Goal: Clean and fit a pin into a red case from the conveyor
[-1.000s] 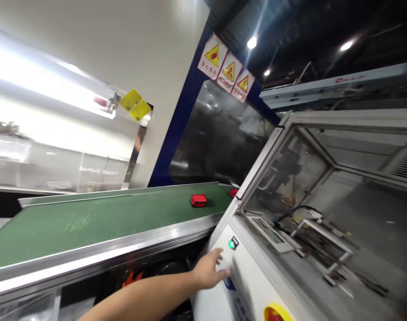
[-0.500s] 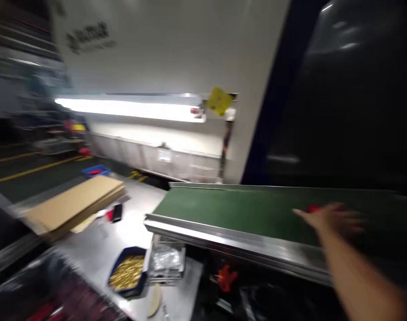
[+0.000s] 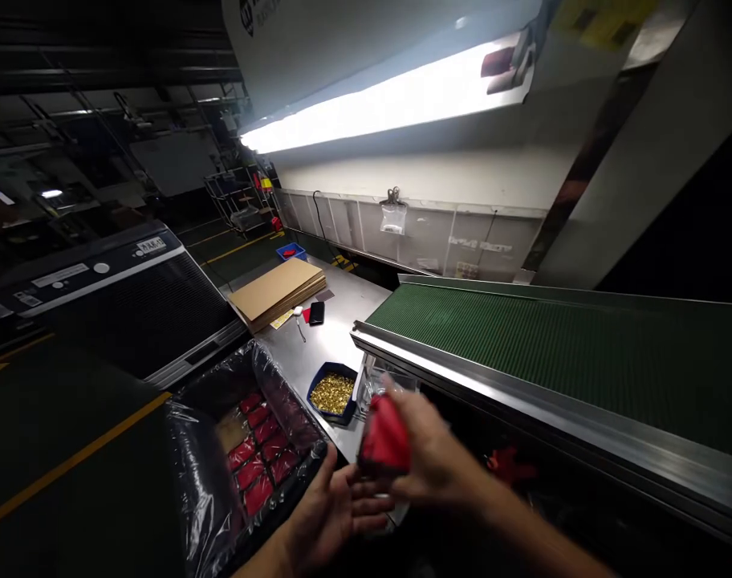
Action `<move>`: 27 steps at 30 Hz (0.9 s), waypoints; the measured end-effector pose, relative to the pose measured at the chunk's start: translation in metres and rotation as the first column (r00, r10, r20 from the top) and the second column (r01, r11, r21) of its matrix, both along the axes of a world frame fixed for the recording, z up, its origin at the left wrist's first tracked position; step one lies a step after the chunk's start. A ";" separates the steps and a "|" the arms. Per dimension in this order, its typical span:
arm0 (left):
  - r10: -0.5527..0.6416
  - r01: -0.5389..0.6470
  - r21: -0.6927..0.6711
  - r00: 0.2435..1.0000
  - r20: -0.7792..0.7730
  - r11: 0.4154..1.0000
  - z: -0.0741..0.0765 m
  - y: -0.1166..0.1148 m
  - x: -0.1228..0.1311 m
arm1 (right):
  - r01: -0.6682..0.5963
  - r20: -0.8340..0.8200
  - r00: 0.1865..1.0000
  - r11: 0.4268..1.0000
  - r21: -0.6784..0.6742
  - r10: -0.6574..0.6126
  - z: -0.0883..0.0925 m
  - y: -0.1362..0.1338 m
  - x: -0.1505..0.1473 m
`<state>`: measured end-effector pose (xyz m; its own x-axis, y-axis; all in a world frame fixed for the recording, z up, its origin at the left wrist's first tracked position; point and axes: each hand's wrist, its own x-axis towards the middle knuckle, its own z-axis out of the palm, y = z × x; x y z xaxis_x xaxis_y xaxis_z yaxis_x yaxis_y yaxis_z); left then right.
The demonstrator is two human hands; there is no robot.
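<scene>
Block [image 3: 388, 434], red, dark-edged, slightly blurred

Single head-worn view, directed forward and downward: left hand [image 3: 335, 514] and right hand [image 3: 431, 445] close below, bench [image 3: 342, 317] beyond, seen to its far edge.

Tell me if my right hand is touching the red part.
Touching. The head view shows the right hand gripping the red part, fingers and palm against its side with no gap between them.
</scene>
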<state>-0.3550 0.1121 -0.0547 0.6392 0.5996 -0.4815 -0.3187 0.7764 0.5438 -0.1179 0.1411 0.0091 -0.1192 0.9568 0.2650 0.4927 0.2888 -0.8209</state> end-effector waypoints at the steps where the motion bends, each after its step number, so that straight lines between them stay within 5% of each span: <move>1: 0.033 -0.029 -0.036 0.995 0.092 0.999 0.011 0.006 -0.001 | -0.104 0.025 0.994 0.994 -0.016 0.104 -0.010 -0.009 -0.030; 4: 0.111 -0.087 -0.128 0.975 0.194 0.988 0.027 0.022 -0.014 | -0.258 0.077 0.961 0.962 -0.090 0.265 -0.036 -0.021 -0.085; 6: 0.120 -0.094 -0.156 0.979 0.166 0.983 0.026 0.029 -0.031 | -0.257 -0.055 0.966 0.958 -0.130 0.251 -0.054 -0.016 -0.095; 9: 0.149 -0.135 -0.153 0.985 0.089 0.979 0.020 0.038 -0.062 | 0.072 -0.078 0.992 0.949 -0.308 -0.101 -0.098 0.007 -0.096; 11: 0.166 -0.160 -0.142 0.986 0.030 0.977 0.019 0.045 -0.084 | 0.423 0.194 0.906 0.800 -0.426 -0.376 -0.137 0.027 -0.102; 13: 0.157 -0.157 -0.147 0.988 -0.014 0.977 0.018 0.053 -0.106 | 0.577 0.403 0.813 0.669 -0.468 -0.419 -0.175 0.043 -0.114; 17: 0.168 -0.174 -0.176 0.985 -0.045 0.969 0.016 0.069 -0.145 | 0.652 0.612 0.729 0.581 -0.487 -0.305 -0.227 0.059 -0.146; 20: 0.211 -0.211 -0.173 0.977 -0.017 0.962 0.012 0.077 -0.166 | 0.675 0.670 0.699 0.539 -0.504 -0.249 -0.242 0.065 -0.161; 23: 0.244 -0.238 -0.211 0.970 0.005 0.948 0.007 0.079 -0.181 | 0.708 0.678 0.689 0.438 -0.554 -0.257 -0.249 0.072 -0.164; 27: 0.302 -0.297 -0.240 0.953 -0.017 0.924 0.004 0.077 -0.192 | 0.670 0.573 0.741 0.333 -0.663 -0.351 -0.239 0.084 -0.163</move>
<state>-0.5469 0.1895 -0.0511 0.4586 0.6342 -0.6225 -0.5648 0.7488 0.3468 -0.2805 0.2250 -0.2299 0.5642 0.5924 -0.5751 0.5241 -0.7952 -0.3049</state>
